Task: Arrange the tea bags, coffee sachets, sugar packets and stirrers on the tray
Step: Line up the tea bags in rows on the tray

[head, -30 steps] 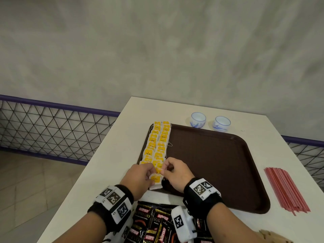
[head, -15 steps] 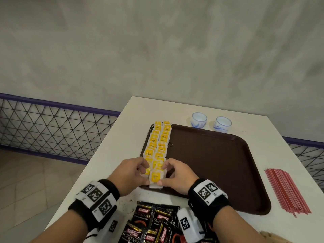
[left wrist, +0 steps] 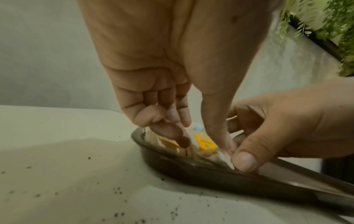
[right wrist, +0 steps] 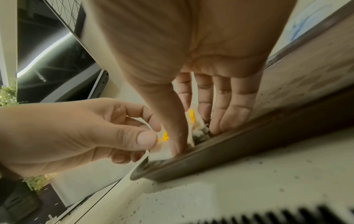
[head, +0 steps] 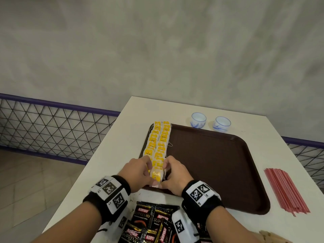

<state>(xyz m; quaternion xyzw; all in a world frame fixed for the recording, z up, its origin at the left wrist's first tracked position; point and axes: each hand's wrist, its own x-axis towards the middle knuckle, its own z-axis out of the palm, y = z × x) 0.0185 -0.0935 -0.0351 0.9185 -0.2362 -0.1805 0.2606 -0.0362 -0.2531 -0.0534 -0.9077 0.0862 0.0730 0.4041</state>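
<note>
I have both hands on one tea bag (head: 156,176) at the tray's (head: 219,165) 7 o'clock corner, at the near end of the two rows of tea bags (head: 158,141) that run up its left side toward 11 o'clock. My left hand (head: 138,174) pinches the bag's left edge between thumb and forefinger; my right hand (head: 175,176) clamps its right edge, thumb down at the rim and fingers behind.

To seat it well, I judge I should lower it flat so it overlaps the bag ahead as the others do, yellow tag up — and keep its bottom edge inside the rim, which it touches now. I should let go with one hand at a time so the row does not shift.

The coffee sachets (head: 154,223) at 6 o'clock and the red stirrers (head: 287,192) at 3 o'clock lie off the tray on the table (head: 108,163).
</note>
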